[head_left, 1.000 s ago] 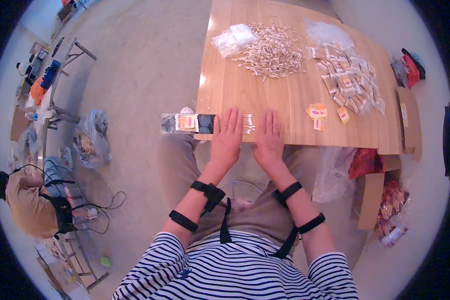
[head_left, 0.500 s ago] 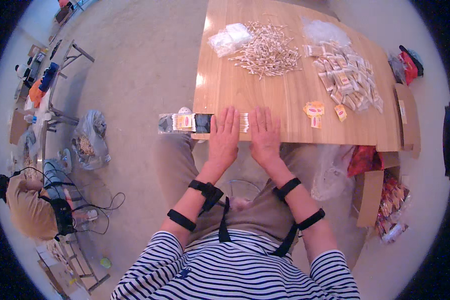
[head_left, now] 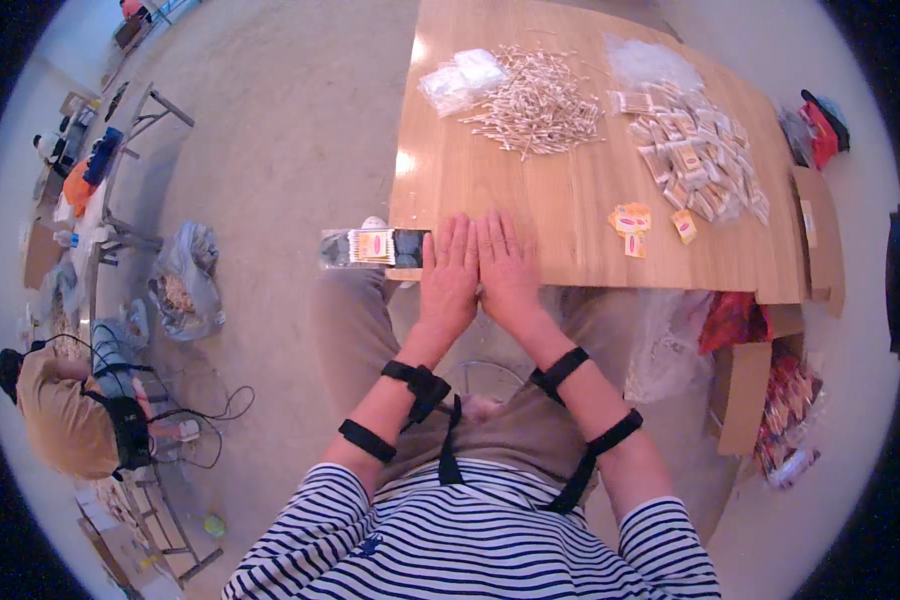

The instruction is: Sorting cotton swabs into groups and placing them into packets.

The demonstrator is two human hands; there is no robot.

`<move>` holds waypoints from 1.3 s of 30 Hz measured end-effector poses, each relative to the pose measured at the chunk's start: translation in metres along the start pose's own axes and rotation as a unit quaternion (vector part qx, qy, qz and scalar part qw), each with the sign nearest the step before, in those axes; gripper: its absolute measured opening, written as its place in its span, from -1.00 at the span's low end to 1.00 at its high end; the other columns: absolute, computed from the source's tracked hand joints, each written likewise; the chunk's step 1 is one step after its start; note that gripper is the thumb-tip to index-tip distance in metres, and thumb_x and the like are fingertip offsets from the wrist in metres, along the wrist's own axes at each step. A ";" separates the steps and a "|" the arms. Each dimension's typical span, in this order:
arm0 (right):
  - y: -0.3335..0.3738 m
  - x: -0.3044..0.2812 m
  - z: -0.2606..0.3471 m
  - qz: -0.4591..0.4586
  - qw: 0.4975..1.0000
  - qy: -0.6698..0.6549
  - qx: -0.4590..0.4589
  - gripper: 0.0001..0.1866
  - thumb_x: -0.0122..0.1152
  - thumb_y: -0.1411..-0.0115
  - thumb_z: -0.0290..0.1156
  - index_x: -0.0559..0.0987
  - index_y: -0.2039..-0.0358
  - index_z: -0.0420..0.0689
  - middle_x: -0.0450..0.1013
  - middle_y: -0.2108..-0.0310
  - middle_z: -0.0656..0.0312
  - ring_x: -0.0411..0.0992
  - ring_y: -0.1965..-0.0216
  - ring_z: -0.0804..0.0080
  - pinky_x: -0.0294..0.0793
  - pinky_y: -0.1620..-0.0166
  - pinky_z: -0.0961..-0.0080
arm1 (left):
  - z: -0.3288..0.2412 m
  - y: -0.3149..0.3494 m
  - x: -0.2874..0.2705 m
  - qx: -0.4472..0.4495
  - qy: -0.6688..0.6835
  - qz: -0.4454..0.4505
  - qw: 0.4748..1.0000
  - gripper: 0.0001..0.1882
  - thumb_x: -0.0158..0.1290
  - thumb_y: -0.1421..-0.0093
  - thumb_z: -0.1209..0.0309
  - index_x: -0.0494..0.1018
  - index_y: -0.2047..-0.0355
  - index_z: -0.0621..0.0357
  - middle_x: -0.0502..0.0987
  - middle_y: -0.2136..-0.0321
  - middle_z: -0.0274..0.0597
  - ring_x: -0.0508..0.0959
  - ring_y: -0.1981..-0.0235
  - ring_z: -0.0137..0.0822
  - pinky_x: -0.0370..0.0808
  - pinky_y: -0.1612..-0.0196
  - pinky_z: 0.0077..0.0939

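Both hands lie flat at the front edge of the tabletop (head_left: pixel 470 185), close to its front left corner. The left hand (head_left: pixel 450 275) and the right hand (head_left: pixel 510 275) are side by side, with their inner edges touching or almost touching. The fingers are straight and loose, not curled around anything. I cannot tell if something is hidden under the palms.

The small stack of cotton sticks with a yellow card (head_left: pixel 373 246) is just past the left edge, near that same corner. It sits on a dark strip (head_left: pixel 410 248) that pokes out over the edge. The left hand is right beside the strip's inner end.

To do this part well, I think both hands should push softly and just as hard as each other, so thin sticks would not bend or jump. Fingers are best kept straight, like two little walls. The left hand should take care not to bump the strip, as the stack could slip off.

The big heap of loose sticks (head_left: pixel 540 105) lies toward the back edge. Some yellow cards (head_left: pixel 632 220) lie nearer the front edge, well right of the hands.
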State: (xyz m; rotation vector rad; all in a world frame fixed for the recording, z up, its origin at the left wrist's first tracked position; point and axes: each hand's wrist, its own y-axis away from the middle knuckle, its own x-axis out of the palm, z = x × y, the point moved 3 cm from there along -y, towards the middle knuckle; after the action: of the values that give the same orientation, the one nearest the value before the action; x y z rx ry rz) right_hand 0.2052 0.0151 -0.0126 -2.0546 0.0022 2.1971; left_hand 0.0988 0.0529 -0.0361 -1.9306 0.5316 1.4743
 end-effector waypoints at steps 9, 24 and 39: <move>0.001 0.025 0.004 -0.067 0.998 0.002 -0.012 -0.27 0.11 -0.20 -0.38 0.24 -0.40 -0.22 0.08 -0.46 -0.01 -0.07 -0.51 0.02 -0.15 -0.48 -0.10 | -0.001 0.005 -0.003 -0.014 -0.033 0.029 0.999 -0.08 0.15 -0.04 0.47 0.08 -0.43 0.26 0.04 -0.47 0.01 -0.06 -0.52 -0.02 -0.16 -0.48 0.17; 0.005 0.019 0.006 -0.052 0.998 -0.009 -0.015 -0.24 0.17 -0.13 -0.38 0.24 -0.35 -0.33 0.07 -0.44 -0.14 -0.06 -0.50 -0.06 -0.15 -0.48 -0.09 | 0.015 0.008 -0.007 -0.058 -0.036 0.045 0.997 0.05 0.27 0.06 0.46 0.02 -0.44 0.29 0.01 -0.49 0.00 -0.05 -0.53 -0.07 -0.17 -0.48 0.17; -0.002 0.009 0.017 -0.071 0.995 -0.052 -0.054 -0.22 0.22 -0.03 -0.46 0.27 -0.29 -0.45 0.07 -0.40 -0.27 -0.04 -0.47 -0.22 -0.12 -0.51 -0.01 | 0.023 0.004 -0.023 -0.074 -0.024 0.077 0.994 0.19 0.43 0.17 0.32 0.03 -0.44 0.27 -0.01 -0.50 -0.03 -0.06 -0.53 -0.12 -0.17 -0.48 0.17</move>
State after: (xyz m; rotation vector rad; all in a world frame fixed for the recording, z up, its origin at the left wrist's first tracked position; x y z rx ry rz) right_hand 0.1879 0.0196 -0.0200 -1.9230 -0.2705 2.2597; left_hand 0.0735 0.0642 -0.0184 -1.9985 0.5752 1.6957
